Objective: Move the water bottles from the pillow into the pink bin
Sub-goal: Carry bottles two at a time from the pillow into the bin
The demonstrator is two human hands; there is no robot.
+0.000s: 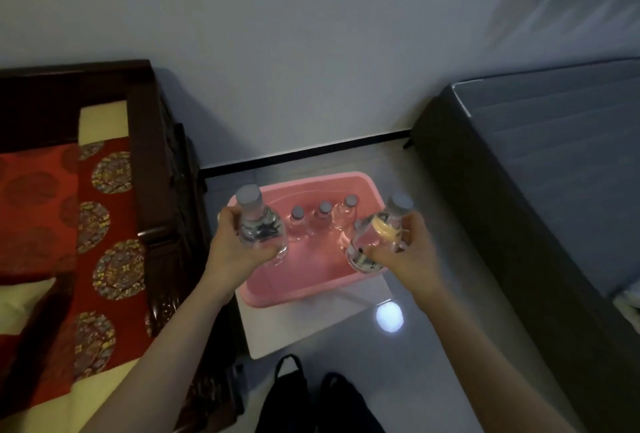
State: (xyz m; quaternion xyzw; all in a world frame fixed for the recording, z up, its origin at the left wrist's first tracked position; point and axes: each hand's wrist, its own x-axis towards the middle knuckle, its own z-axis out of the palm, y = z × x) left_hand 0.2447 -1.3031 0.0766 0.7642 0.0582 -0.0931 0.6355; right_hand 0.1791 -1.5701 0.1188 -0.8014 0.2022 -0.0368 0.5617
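A pink bin [277, 294] stands on the floor ahead of me, against the wall. Three clear water bottles [324, 221] with grey caps stand upright in a row at its far side. My left hand [231, 249] grips a clear water bottle [258, 224] with a grey cap, held upright over the bin's left rim. My right hand [410, 252] grips another clear bottle [377, 238] with a yellow label, tilted over the bin's right side. A red patterned pillow [34, 204] lies at the left on a wooden seat.
A dark wooden sofa frame [156, 190] with red patterned cushions borders the bin on the left. A dark grey bed [540, 162] stands at the right. A white board [311, 321] lies under the bin. Black shoes [311, 405] show at the bottom.
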